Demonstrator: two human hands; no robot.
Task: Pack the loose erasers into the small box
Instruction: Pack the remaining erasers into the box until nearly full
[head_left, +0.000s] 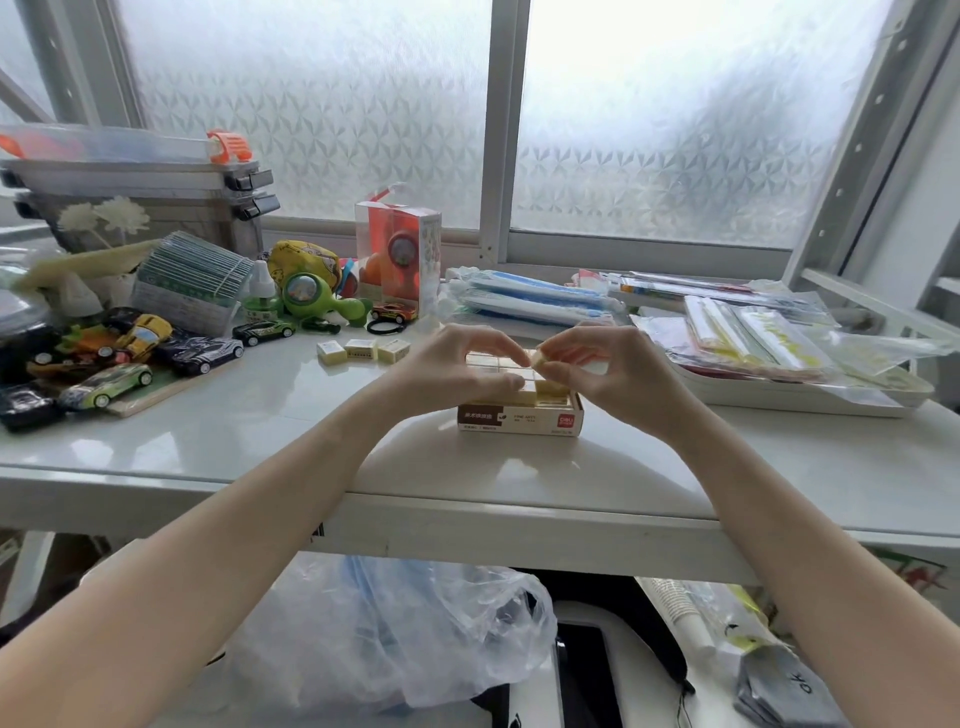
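A glossy white table (291, 431) mirrors the window light beneath a matt printed cardboard box (521, 419) of smooth cream erasers (361, 351). Shiny painted toy cars (106, 385) sit by clear plastic packets (758, 338), against patterned frosted glass (311, 104); a thin crinkled plastic bag (415, 639) hangs below.

Both hands over small box (521, 420), right hand (605, 366) pinching eraser (540, 359); 3 loose erasers (362, 349) beside left hand (457, 364)
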